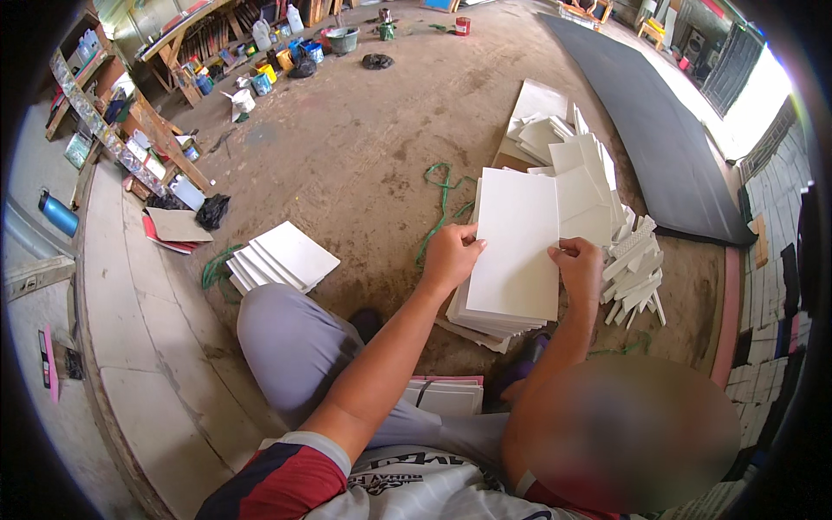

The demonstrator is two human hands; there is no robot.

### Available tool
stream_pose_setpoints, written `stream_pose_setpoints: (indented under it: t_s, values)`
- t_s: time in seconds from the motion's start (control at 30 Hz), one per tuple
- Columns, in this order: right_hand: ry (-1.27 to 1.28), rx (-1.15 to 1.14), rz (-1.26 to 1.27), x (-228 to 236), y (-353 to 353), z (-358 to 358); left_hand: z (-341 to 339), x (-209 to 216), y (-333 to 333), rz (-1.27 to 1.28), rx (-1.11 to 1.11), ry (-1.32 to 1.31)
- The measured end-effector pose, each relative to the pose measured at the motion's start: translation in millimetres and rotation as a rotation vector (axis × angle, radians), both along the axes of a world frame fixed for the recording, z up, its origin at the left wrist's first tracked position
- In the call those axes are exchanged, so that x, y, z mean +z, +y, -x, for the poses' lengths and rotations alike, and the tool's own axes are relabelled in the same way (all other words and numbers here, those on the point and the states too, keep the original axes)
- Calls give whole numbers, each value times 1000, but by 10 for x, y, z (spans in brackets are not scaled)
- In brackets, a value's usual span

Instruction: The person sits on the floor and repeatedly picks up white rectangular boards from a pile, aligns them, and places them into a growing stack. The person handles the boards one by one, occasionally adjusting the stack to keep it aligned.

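Between my two hands is a white rectangular board sheet (518, 247), held above a stack of similar white sheets (494, 322) on the floor. My left hand (454, 258) pinches its left edge with thumb and fingers. At the right edge, my right hand (579, 267) is closed on the same sheet, fingers curled. Just beyond lies a loose pile of white offcuts (581, 178), with narrow white strips (637, 270) at its right side. Left of my knee, several fanned white sheets (286, 257) rest on the floor.
Green string (444, 192) trails over the floor beside the stack. A long dark mat (646, 126) stretches along the right. Paint cans and buckets (342, 40) stand far left near a wooden rack (130, 143). More white sheets (446, 397) lie between my legs.
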State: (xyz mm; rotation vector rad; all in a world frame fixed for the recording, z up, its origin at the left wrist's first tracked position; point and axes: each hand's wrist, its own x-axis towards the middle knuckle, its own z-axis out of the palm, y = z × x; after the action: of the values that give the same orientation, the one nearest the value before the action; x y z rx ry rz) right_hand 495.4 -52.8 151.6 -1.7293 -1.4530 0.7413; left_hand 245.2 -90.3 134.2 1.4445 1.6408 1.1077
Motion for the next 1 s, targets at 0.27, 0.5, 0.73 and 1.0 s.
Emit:
stream_pose_setpoints:
  t_s: [0.27, 0.5, 0.73, 1.0]
  values:
    - [-45, 24, -17, -135, -4, -24, -29, -9, -84, 35, 28, 24]
    - [-121, 4, 48, -110, -87, 40, -12, 20, -123, 110, 18, 51]
    - [-268, -30, 72, -44, -108, 117, 14, 7, -151, 129, 35, 68]
    - [209, 150, -373, 457, -335, 1405, 552, -493, 58, 110, 289, -352]
